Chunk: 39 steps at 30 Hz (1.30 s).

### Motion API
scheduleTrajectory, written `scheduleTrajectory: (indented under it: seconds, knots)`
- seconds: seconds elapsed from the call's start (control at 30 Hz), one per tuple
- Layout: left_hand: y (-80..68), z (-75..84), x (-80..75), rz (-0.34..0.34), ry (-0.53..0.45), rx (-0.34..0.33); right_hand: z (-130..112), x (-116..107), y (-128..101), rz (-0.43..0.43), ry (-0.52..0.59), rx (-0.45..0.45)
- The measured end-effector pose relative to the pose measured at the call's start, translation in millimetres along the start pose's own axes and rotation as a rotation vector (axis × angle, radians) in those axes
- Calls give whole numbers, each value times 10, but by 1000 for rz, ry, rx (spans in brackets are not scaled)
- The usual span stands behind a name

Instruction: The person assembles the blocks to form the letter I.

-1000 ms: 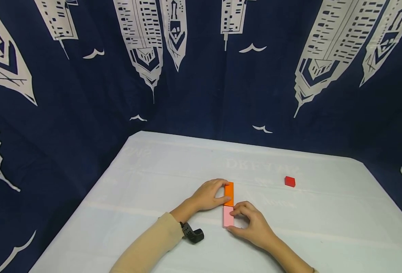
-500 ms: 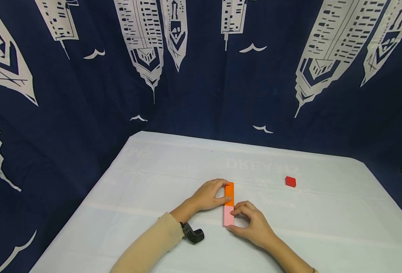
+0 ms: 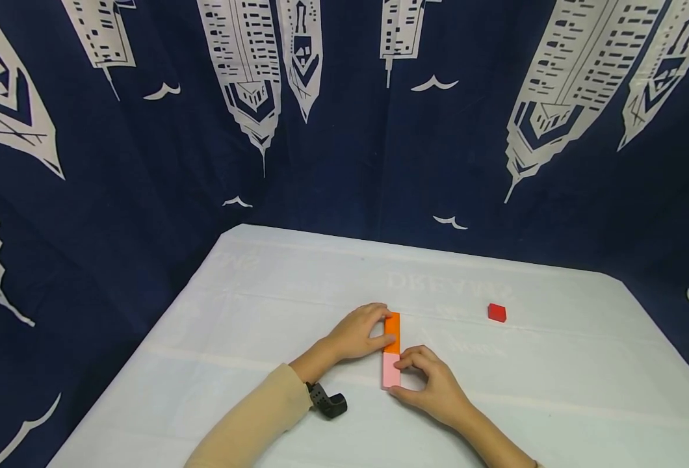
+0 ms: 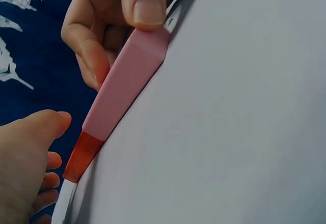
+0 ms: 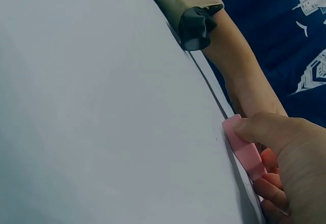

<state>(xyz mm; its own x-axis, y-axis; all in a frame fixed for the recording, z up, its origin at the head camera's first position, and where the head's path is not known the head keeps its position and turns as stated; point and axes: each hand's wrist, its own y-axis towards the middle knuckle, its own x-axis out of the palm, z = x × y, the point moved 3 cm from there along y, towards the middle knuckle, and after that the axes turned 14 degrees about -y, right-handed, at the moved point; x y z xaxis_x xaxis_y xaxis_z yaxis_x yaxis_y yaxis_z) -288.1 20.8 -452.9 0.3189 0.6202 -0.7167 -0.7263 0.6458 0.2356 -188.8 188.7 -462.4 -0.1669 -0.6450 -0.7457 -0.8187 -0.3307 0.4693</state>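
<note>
The table [image 3: 262, 305], under its white cloth, carries two flat blocks laid end to end toward its near edge, about midway between the left and right edges. The left hand [image 3: 356, 333] curls round the orange block [image 3: 392, 332], thumb and fingers pinching its ends; the right hand [image 3: 435, 385] pinches the pink block [image 3: 390, 372] the same way (its thumb sits at the near end). The joint looks tight, so, as I judge it, any uneven squeeze could skew one block and open the seam, or the cloth could wrinkle and drag both. A red cube [image 3: 496, 312] sits well apart, toward the right edge.
</note>
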Motion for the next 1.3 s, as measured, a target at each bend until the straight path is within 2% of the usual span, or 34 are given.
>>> scheduleTrajectory:
  seconds: [0.1, 0.23, 0.5, 0.87, 1.17, 1.3]
  knots:
    - [-49, 47, -18, -2, 17, 17, 8, 12, -1, -9, 24, 0]
    - [-149, 129, -19, -18, 23, 73, 8, 12, 5, -10, 59, -5]
    - [-299, 222, 56, -31, 35, 163, 30, 13, 2, -20, 44, 9]
    - [-350, 152, 110, -79, -28, 83, 12, 12, 3, -35, 43, 24]
    - [-343, 152, 109, -93, -27, 89, 30, 3, 2, -43, 53, 16]
    - [-330, 160, 115, -92, -9, 96, 64, -63, 9, -89, 105, 61]
